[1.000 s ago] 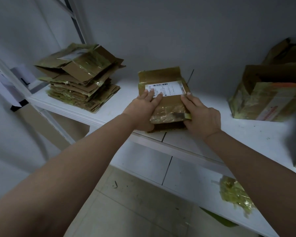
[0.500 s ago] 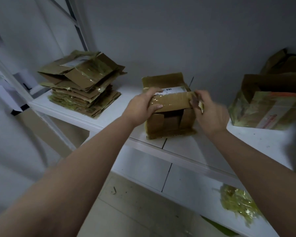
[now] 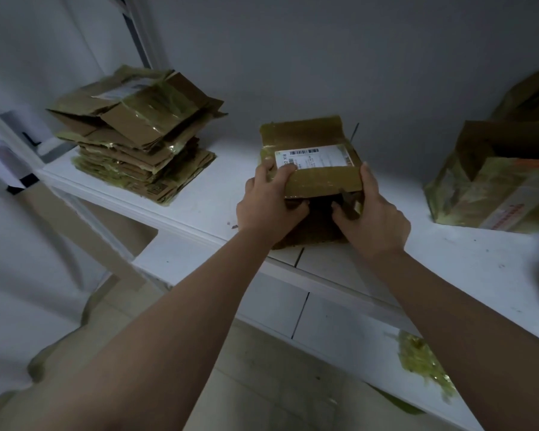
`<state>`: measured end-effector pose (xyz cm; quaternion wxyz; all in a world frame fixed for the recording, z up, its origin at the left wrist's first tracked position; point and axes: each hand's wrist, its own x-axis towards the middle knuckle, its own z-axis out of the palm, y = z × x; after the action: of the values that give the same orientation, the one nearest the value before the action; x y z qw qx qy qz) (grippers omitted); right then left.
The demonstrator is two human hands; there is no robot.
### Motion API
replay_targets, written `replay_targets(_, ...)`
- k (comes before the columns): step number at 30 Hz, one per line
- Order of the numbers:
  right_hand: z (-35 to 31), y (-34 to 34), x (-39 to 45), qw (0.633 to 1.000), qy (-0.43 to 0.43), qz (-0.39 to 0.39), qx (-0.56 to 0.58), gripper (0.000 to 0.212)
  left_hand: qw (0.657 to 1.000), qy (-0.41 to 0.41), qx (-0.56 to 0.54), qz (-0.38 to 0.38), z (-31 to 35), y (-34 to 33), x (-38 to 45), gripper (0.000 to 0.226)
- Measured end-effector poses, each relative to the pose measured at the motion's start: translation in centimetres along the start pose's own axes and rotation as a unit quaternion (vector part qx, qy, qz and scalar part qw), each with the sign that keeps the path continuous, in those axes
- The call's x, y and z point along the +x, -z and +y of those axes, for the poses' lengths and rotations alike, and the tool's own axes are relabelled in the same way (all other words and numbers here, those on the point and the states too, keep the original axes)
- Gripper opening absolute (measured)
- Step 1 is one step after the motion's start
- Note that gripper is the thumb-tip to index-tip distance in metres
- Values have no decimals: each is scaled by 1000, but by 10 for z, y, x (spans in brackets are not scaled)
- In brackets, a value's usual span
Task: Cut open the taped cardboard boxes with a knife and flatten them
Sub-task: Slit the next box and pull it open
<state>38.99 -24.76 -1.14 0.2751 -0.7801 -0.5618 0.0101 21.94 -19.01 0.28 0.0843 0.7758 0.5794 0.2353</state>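
A small brown cardboard box (image 3: 311, 169) with a white shipping label and glossy tape stands on the white shelf (image 3: 206, 197), its near end open and dark inside. My left hand (image 3: 268, 203) grips the box's left near corner, thumb on top by the label. My right hand (image 3: 371, 213) holds the right near corner, fingers along the side and thumb hooked on an inner flap. A thin dark stick-like thing (image 3: 354, 132) pokes up behind the box; whether it is the knife I cannot tell.
A stack of flattened boxes (image 3: 137, 135) lies at the shelf's left end. A larger taped open box (image 3: 495, 178) stands at the right by the wall. Crumpled yellowish tape (image 3: 423, 365) lies on the lower shelf at the right.
The box's near flaps have gone from closed to pulled apart. Both hands shifted from pressing the top to gripping the near corners at the open end.
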Motion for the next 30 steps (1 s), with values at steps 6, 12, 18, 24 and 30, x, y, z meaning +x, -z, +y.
replay_targets(6,5,10,-4,997,33,-55,42,85,997,-23,-17,-77,-3,13,0,83)
replay_targets(12,10,30,6,986,68,-149,34,90,974,-30,-20,-222,-23,49,5,106)
replay_targets(18,-10,25,-3,976,139,-167,-1,91,964,-61,116,-231,-71,85,-11,104)
replay_targets(24,-25,5,-16,920,171,-340,-90,70,954,-172,167,-181,-104,72,-49,42)
replay_targets(30,-37,17,2,958,102,-266,22,38,961,-104,115,-227,-96,76,-39,54)
